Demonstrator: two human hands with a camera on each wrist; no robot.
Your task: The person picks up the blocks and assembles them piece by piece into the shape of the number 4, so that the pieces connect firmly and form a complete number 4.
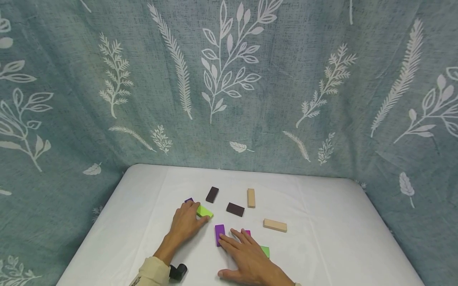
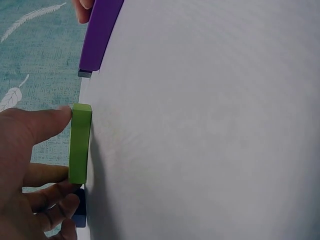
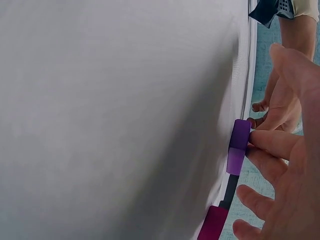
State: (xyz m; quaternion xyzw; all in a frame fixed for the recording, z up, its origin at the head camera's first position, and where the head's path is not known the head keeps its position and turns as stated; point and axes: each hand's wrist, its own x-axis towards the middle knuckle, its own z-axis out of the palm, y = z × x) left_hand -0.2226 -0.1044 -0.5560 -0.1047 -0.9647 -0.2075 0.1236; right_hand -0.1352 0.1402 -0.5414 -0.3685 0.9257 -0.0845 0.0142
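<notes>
My left hand [image 1: 187,220] pinches a lime-green block [image 1: 204,211] lying on the white table. In the left wrist view, its thumb and a finger touch opposite ends of that lime-green block [image 2: 80,145]. A dark purple-blue block [image 1: 189,200] lies by the left fingertips, partly covered. My right hand [image 1: 248,256] is spread low over the table, its fingertips touching a purple block [image 1: 220,235]. Under and beside this hand are a magenta block [image 1: 248,232] and a green block [image 1: 265,251], both partly hidden. The right wrist view shows the purple block [image 3: 239,146] against straight fingers.
Two dark brown blocks [image 1: 235,209] lie beyond the hands, and two pale wooden blocks [image 1: 275,225] lie to the right. A black strapped device [image 1: 178,272] sits at the left wrist. A leaf-patterned teal curtain [image 1: 229,131] hangs behind the white table [image 1: 322,222].
</notes>
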